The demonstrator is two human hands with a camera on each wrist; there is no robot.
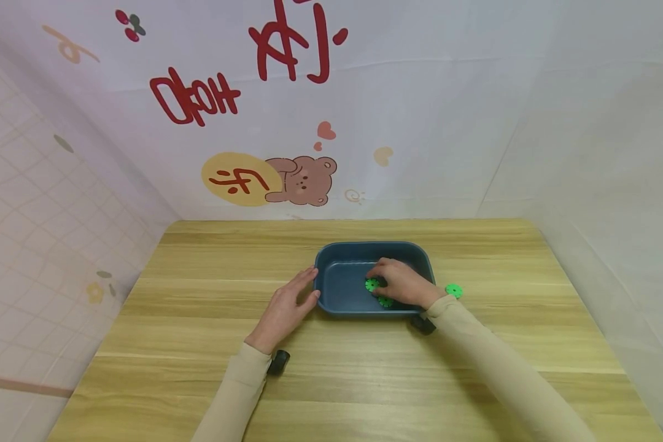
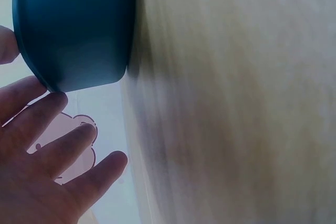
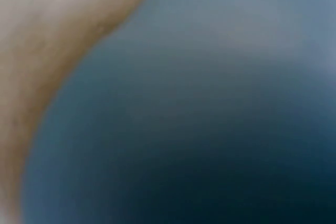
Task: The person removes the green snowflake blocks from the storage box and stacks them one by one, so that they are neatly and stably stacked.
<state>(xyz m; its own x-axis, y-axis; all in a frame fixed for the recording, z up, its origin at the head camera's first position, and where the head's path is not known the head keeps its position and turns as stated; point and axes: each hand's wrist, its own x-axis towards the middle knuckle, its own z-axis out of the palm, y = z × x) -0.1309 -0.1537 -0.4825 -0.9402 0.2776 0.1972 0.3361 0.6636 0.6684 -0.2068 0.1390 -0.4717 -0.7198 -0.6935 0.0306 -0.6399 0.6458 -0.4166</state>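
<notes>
A dark blue rectangular basin (image 1: 339, 288) stands on the table. Inside it, my right hand (image 1: 403, 283) pinches a green notched disc (image 1: 372, 284) between thumb and fingers. Another green disc (image 1: 385, 302) lies on the basin floor under that hand, partly covered. My left hand (image 1: 284, 310) touches the basin's left rim with fingertips and thumb. Up close in the left wrist view, the fingers (image 2: 39, 121) are spread and fairly straight against the basin's end wall (image 2: 79, 35). Only the blurred basin wall (image 3: 184, 77) fills most of the right wrist view, and the hand is hidden there.
A third green disc (image 1: 454, 291) lies on the wooden table (image 1: 353, 380) just right of the basin, by the right sleeve. Black wrist devices (image 1: 279, 363) sit under both wrists. A printed white cloth (image 1: 431, 123) hangs behind the table and along its sides.
</notes>
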